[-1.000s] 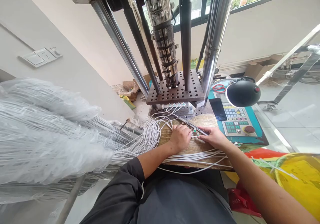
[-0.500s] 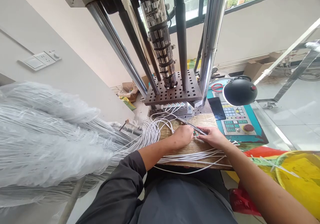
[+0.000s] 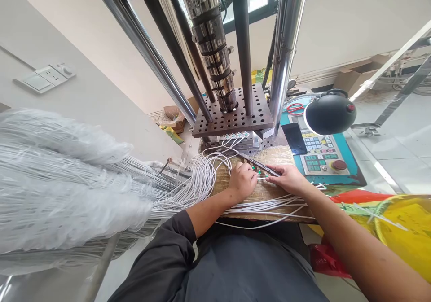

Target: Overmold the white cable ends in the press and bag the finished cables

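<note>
A long narrow metal mould bar [image 3: 257, 163] lies slantwise on the work board, with small green-and-white cable ends [image 3: 266, 174] along its near side. Around the bar's right end my right hand [image 3: 288, 180] is closed, thumb on the near side and fingers beyond. My left hand [image 3: 242, 183] is closed at the near side of the bar, fingers curled and pinching a thin white cable [image 3: 261, 178]; its end is partly hidden by the fingers. More white cables [image 3: 256, 208] run across the board in front of both wrists.
Behind the hands, a press with a perforated plate [image 3: 235, 119] stands above a lower mould [image 3: 249, 141] holding several cable ends. Bundled, plastic-wrapped cables [image 3: 74, 194] fill the left. On the right are a control panel [image 3: 323, 156], a black lamp [image 3: 332, 113] and a yellow bag [image 3: 407, 225].
My left hand has opened out slightly and shifted left, showing more green cable ends along the bar. My right hand stays on the bar's end. The view has tilted slightly.
</note>
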`<state>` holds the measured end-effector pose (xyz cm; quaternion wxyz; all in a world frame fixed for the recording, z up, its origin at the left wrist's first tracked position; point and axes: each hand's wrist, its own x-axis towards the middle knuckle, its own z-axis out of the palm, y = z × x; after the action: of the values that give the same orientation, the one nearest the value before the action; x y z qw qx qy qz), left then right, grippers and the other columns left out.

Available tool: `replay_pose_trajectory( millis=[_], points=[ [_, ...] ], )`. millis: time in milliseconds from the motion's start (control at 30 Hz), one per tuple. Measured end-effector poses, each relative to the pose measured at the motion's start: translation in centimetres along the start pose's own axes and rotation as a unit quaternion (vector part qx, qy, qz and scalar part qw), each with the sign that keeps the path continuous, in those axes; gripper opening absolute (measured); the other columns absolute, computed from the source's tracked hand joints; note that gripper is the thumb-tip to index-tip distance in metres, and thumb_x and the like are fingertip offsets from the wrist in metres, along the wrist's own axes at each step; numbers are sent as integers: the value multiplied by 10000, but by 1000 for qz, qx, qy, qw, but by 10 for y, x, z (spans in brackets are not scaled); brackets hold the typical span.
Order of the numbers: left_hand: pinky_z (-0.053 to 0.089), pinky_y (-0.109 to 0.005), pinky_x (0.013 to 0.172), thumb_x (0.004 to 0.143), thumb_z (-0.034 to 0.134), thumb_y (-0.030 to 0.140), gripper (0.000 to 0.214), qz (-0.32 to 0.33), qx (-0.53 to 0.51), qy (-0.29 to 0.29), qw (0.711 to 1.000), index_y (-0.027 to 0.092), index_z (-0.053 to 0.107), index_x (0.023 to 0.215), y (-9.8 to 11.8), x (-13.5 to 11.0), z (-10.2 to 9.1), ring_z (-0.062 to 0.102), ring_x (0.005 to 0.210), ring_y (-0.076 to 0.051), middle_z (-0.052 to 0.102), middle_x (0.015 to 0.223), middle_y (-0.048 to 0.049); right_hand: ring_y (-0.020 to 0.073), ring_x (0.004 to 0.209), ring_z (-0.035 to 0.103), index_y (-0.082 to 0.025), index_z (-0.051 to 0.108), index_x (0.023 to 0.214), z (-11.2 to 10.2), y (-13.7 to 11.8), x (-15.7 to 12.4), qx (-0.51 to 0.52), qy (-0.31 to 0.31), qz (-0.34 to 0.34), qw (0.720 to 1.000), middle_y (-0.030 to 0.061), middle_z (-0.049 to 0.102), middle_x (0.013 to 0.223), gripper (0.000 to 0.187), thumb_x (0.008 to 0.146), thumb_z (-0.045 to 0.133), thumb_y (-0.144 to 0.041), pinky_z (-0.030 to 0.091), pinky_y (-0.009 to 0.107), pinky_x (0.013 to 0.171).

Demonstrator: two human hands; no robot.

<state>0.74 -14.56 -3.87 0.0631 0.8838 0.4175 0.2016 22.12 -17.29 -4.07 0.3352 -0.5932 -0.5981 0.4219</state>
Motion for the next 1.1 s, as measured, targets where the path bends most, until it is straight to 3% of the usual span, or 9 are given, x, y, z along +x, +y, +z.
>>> replay_pose_trajectory(
  millis=[600,1100],
  points=[
    [339,-396,809,964,578,326,248,-6,15,14,1000,222,735,802,0,-7,8,510,956,-205,662,961,-47,303,1172,668,-177,723,1237,0,2,0,-7,2,-6,1000,53,733,1220,551,716,766,-351,502,406,1073],
    [335,-422,808,980,541,327,274,7,40,2,999,208,716,806,0,-5,3,495,969,-222,654,978,-63,302,1147,678,-152,695,1277,-1,2,1,-23,-12,11,1000,59,738,1208,587,734,750,-369,501,400,1064]
  ],
)
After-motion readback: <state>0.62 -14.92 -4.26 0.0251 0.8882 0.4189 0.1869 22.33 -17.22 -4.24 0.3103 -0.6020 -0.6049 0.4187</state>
